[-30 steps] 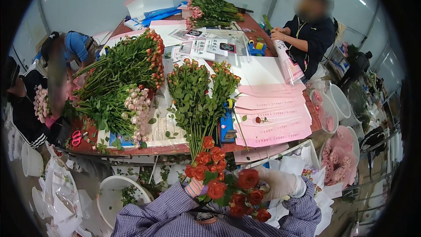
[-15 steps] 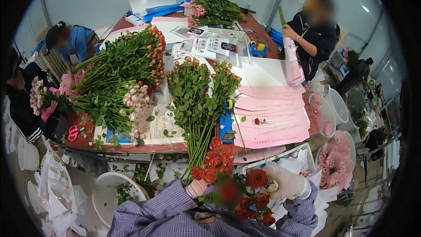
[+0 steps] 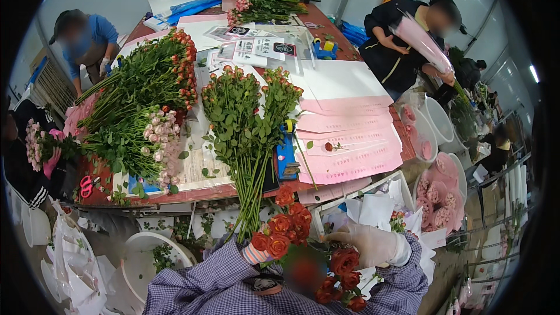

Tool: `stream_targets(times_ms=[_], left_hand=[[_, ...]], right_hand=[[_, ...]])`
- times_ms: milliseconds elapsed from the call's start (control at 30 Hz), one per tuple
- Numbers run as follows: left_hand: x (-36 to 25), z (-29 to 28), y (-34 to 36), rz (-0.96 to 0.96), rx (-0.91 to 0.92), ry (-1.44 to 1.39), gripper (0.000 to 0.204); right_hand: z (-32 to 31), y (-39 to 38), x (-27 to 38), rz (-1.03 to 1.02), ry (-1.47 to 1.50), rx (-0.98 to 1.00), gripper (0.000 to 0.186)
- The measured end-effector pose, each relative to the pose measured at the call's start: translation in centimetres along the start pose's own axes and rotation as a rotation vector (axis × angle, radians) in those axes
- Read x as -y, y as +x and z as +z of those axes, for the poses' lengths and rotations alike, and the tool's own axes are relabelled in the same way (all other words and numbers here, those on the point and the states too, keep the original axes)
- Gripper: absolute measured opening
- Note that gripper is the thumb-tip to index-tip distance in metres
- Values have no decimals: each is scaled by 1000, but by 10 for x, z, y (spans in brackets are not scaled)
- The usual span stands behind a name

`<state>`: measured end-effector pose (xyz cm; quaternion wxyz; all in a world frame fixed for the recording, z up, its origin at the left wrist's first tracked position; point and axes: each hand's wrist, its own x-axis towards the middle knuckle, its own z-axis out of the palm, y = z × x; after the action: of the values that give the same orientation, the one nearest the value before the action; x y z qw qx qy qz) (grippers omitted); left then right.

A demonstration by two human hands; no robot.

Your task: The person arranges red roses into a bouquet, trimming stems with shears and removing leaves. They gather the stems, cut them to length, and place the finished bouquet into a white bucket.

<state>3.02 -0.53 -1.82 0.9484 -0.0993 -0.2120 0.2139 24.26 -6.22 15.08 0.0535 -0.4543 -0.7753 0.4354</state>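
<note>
Close to my body, my left hand (image 3: 255,253), in a striped glove, is closed around a bunch of orange-red roses (image 3: 279,244). Part of this bunch is blurred out. Just to its right, my right hand (image 3: 373,246), in a white glove, has its fingers bent at the top of more red roses (image 3: 344,261), whose heads hang downward. The fingertips are partly hidden by the blooms. Ahead on the red table (image 3: 169,198) lie leafy rose stems with small orange-red heads (image 3: 233,105), their cut ends pointing toward me.
A blue tape dispenser (image 3: 286,157) stands beside pink-edged paper sheets (image 3: 350,140). Heaped roses (image 3: 146,81) and red scissors (image 3: 86,186) lie left. A white bucket (image 3: 149,242) stands below; tubs of wrapped bouquets (image 3: 437,192) are right. Co-workers stand left and right, one holding a pink-wrapped bouquet (image 3: 421,44).
My view has turned slightly right. The right hand has shifted left over the hanging roses. The co-worker at right has bent over, tilting the wrapped bouquet; the one at far left has straightened.
</note>
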Motion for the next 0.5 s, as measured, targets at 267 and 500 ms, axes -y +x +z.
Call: stream_targets(times_ms=[267, 500], left_hand=[[-11, -53, -21, 59, -246, 50, 42], [-13, -33, -29, 4, -487, 463, 41]], right_hand=[[3, 6, -3, 189, 34, 81, 60], [4, 12, 3, 330, 74, 25, 52]])
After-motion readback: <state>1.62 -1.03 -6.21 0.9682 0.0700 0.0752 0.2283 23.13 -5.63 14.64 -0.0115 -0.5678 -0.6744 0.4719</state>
